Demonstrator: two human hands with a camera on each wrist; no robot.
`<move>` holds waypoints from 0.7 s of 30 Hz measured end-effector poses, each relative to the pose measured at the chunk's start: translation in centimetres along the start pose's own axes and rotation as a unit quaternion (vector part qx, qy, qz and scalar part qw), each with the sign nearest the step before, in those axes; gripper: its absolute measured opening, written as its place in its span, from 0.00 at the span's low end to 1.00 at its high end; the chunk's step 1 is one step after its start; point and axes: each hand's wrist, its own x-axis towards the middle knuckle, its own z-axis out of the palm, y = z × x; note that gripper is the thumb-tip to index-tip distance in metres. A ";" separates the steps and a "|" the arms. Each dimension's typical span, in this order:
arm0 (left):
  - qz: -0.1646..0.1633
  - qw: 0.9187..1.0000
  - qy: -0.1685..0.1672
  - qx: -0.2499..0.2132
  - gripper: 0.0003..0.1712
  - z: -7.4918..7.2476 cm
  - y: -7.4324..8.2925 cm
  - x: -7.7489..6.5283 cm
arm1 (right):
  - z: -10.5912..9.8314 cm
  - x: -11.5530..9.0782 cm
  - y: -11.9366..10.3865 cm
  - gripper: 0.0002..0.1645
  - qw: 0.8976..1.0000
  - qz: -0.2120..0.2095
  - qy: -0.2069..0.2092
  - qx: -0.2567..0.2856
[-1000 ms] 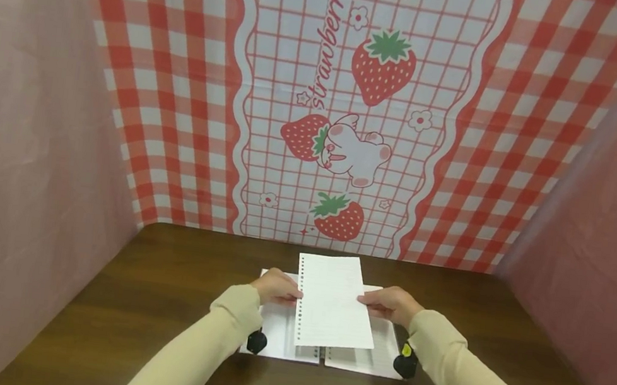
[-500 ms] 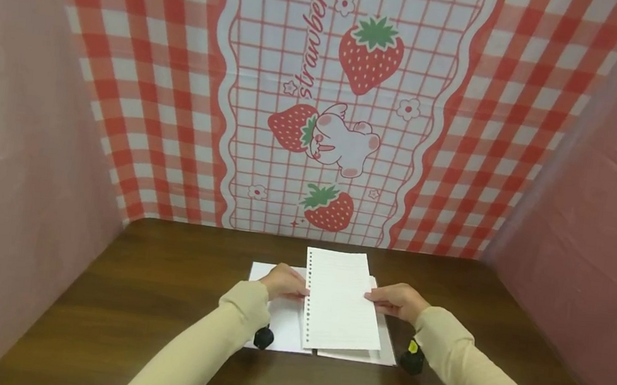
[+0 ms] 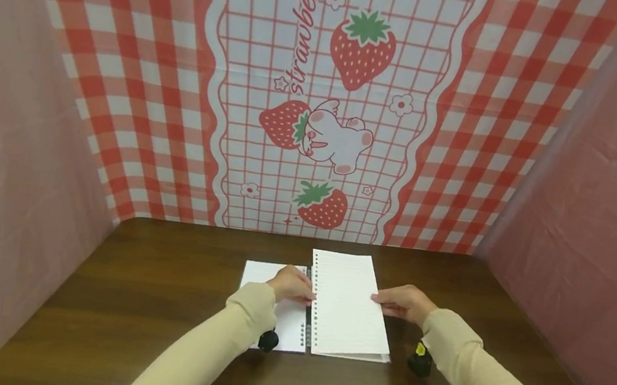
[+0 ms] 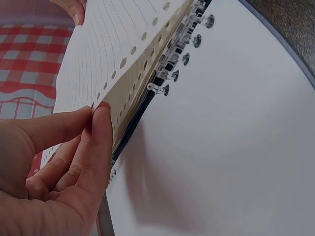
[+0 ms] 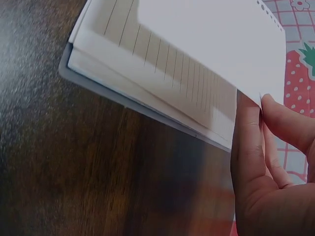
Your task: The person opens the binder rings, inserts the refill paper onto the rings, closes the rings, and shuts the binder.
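Between my two hands a lined loose-leaf sheet (image 3: 349, 305) with a row of punched holes is stretched flat. My left hand (image 3: 292, 284) pinches its holed edge between thumb and fingertips. With thumb and fingers my right hand (image 3: 406, 302) pinches the opposite long edge. Beneath lies an open ring binder (image 4: 226, 123), its rings (image 4: 172, 73) standing open along the spine in the left wrist view. The sheet hovers over the binder's right-hand stack of lined pages (image 5: 147, 54), its holes close beside the rings. The binder's left side shows a plain white page (image 3: 262, 273).
The binder rests on a dark brown wooden table (image 3: 160, 290). A red-and-white strawberry cloth (image 3: 320, 92) hangs behind the table, with pink curtains (image 3: 587, 205) at both sides. Each wrist carries a small black device (image 3: 419, 363).
Both hands have carried the sheet rightward relative to the binder and lower, from above its middle to over the right-hand pages. The rings and left page are now uncovered. The head view has shifted slightly.
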 end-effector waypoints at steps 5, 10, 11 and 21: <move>0.001 1.000 0.009 0.015 0.09 0.4 0.1 0.0 | -0.2 -0.1 0.0 0.24 1.000 0.002 0.002 -0.006; 0.003 1.000 0.021 0.021 0.09 0.5 0.2 0.0 | -0.1 -0.1 -0.2 0.24 1.000 -0.001 0.005 -0.011; 0.005 0.999 0.023 0.024 0.09 0.6 0.2 0.0 | -0.1 -0.1 -0.2 0.24 1.000 -0.002 0.005 -0.010; -0.025 0.995 0.061 0.071 0.08 1.4 0.3 0.4 | 0.2 0.7 1.0 0.16 1.000 0.001 0.004 0.015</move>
